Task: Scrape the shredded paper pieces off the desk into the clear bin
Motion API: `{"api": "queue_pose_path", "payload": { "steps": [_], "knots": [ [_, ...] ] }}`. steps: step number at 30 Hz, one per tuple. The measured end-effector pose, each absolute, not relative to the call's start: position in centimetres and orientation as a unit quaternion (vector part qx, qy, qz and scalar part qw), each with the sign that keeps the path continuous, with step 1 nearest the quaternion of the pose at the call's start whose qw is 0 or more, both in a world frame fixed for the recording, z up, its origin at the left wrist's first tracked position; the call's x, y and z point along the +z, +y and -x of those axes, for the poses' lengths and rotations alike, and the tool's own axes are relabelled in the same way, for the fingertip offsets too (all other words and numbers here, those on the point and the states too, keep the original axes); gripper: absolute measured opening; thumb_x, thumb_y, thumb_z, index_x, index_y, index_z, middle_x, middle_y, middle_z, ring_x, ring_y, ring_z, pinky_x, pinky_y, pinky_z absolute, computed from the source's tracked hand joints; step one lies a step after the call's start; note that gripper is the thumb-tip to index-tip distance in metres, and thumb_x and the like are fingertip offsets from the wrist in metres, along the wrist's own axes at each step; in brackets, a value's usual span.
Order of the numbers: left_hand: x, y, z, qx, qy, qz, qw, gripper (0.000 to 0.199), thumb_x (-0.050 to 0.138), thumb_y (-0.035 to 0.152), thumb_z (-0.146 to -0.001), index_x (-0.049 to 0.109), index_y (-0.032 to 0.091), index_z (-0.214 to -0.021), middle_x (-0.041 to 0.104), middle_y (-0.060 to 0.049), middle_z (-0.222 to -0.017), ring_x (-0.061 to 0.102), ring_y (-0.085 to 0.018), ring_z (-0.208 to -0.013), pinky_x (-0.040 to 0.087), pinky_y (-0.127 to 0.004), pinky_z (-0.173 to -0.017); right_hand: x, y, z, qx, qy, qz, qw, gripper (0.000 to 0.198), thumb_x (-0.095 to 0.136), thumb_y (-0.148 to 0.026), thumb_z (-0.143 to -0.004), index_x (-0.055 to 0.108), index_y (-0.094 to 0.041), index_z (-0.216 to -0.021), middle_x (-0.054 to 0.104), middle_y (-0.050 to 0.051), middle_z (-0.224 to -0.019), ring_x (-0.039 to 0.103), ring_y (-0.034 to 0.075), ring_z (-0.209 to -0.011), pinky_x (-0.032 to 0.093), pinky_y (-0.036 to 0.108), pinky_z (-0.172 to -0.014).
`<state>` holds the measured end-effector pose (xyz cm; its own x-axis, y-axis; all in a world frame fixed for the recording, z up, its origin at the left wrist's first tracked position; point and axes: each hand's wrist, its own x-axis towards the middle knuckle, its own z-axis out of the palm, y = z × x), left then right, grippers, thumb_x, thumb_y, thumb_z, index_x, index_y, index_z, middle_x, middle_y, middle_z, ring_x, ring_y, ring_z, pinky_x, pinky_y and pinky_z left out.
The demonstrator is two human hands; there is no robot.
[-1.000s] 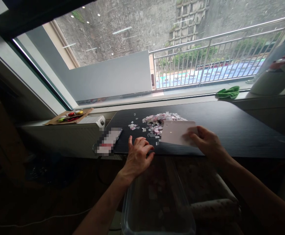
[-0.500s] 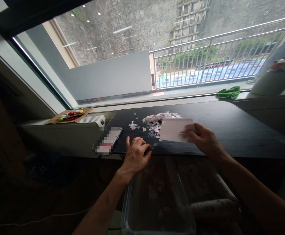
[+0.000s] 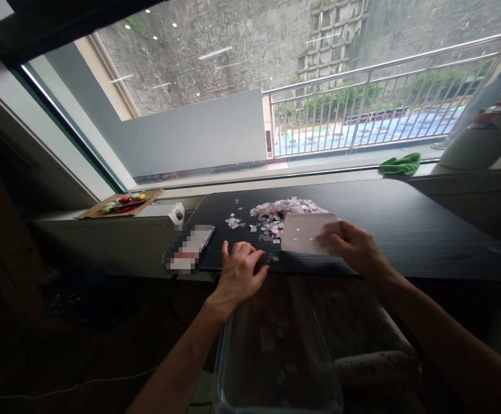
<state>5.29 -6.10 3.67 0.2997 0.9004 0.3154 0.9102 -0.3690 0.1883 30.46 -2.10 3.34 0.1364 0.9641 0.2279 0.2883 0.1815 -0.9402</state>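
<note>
My right hand (image 3: pixel 359 248) grips a pale, flat rectangular scraper-like plate (image 3: pixel 304 234) with small holes or spots on it. It stands tilted over the dark table, just in front of a pile of small white and pinkish paper-like pieces (image 3: pixel 285 208). At the table's front edge is my left hand (image 3: pixel 242 270), its bent fingers apart and nothing visible in them. A few stray pieces (image 3: pixel 233 222) lie left of the pile. Below the edge, a clear plastic bin (image 3: pixel 221 379) holds some scattered pieces in shadow.
A phone (image 3: pixel 194 248) with a blurred screen lies at the left end of the dark table (image 3: pixel 405 230). Beyond it, small colourful items rest on brown cardboard (image 3: pixel 99 209) over a radiator (image 3: pixel 164 211). A green cloth (image 3: pixel 400 165) and a spray bottle (image 3: pixel 470 146) stand on the windowsill.
The pale plate has come slightly down toward the table's front edge and changed its tilt, so its spots show more clearly. My left hand has barely moved.
</note>
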Motion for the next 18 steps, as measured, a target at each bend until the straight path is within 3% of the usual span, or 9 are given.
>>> {"api": "queue_pose_path", "payload": {
  "steps": [18],
  "knots": [
    [4.2,-7.0,-5.5,-0.168,-0.568,0.805,-0.006,0.019,0.065,0.024,-0.08,0.067,0.02,-0.098,0.061,-0.005,-0.103,0.051,-0.025,-0.112,0.017,-0.063,-0.112,3.4,-3.5,-30.9,0.391,-0.553,0.542,0.498,0.017,0.064,-0.031,-0.07,0.067,-0.021,-0.084,0.073,0.002,-0.078,0.067,0.019,-0.067,0.054,0.028,-0.06]
  ]
}}
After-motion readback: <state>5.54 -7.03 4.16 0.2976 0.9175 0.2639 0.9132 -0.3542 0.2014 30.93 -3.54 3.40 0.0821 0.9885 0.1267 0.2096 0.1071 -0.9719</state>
